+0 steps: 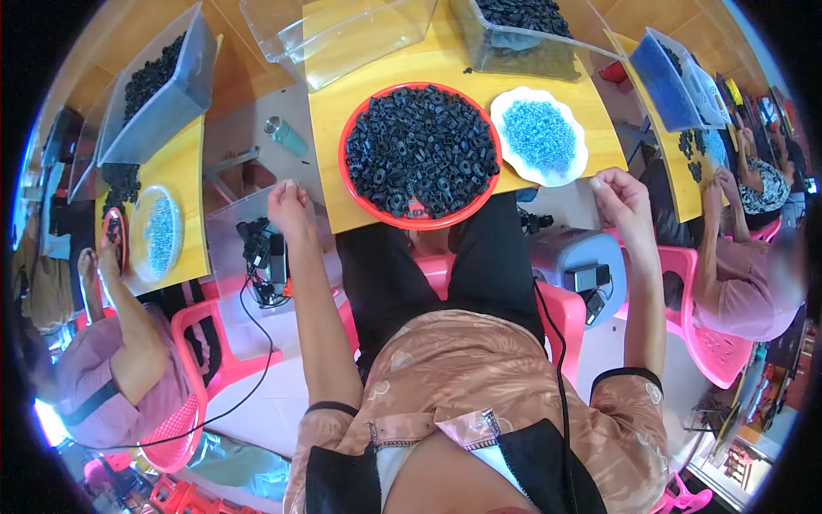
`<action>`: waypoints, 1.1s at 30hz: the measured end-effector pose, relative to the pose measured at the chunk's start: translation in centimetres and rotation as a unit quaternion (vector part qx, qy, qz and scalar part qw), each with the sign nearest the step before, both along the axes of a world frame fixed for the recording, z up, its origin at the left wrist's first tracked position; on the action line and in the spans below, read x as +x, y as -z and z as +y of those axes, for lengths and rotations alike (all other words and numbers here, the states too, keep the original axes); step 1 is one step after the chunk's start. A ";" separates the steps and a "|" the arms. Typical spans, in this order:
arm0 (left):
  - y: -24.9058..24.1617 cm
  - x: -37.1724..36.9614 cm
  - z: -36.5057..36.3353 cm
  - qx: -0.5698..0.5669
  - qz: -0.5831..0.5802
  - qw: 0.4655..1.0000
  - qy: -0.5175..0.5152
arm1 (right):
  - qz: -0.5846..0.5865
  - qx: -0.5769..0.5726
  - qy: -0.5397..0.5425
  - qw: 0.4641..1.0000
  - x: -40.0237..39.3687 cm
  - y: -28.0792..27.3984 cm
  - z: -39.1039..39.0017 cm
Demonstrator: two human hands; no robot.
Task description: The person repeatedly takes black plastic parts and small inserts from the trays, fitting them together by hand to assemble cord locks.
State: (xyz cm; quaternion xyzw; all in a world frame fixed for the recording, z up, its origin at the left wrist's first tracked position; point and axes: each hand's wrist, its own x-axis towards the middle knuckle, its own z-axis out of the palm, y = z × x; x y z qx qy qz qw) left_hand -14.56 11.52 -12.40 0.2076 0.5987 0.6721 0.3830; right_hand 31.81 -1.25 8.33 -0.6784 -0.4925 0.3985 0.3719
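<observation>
My left hand (292,208) is raised left of the yellow table's front edge, its fingers curled together; whatever it holds, if anything, is too small to make out. On the other side, my right hand (620,199) is by the front right of the table, fingers bent and pinched, contents unclear. Between them a red round tray (421,224) rests on the yellow table (330,128), heaped with small black plastic parts (419,150). A white scalloped plate (577,147) of tiny light-blue pieces (539,135) is right beside the tray, nearer my right hand.
Clear plastic bins (342,51) stand at the table's back, the right bin (514,53) holding black parts. A green bottle (285,135) is beyond my left hand. People sit at side tables left and right. A black cable (561,368) runs over my body.
</observation>
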 end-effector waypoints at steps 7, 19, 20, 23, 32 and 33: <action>-13.0 9.6 -5.0 0.136 0.288 0.928 0.192 | 0.016 0.064 -0.092 0.994 -1.3 1.8 1.1; -13.0 13.1 -5.1 0.227 0.686 0.628 0.288 | 0.031 0.062 -0.159 0.985 -4.0 3.0 2.1; -12.8 13.2 -4.9 0.232 0.693 0.615 0.297 | 0.035 0.056 -0.159 0.985 -4.1 2.9 2.1; -13.4 13.3 -4.3 0.230 0.713 0.576 0.327 | 0.045 0.047 -0.165 0.984 -4.2 3.0 2.1; -15.0 13.6 -2.4 0.246 0.784 0.389 0.417 | 0.063 0.031 -0.195 0.978 -5.7 3.5 3.3; -14.9 13.6 -2.1 0.248 0.785 0.384 0.418 | 0.065 0.034 -0.197 0.978 -5.8 3.5 3.5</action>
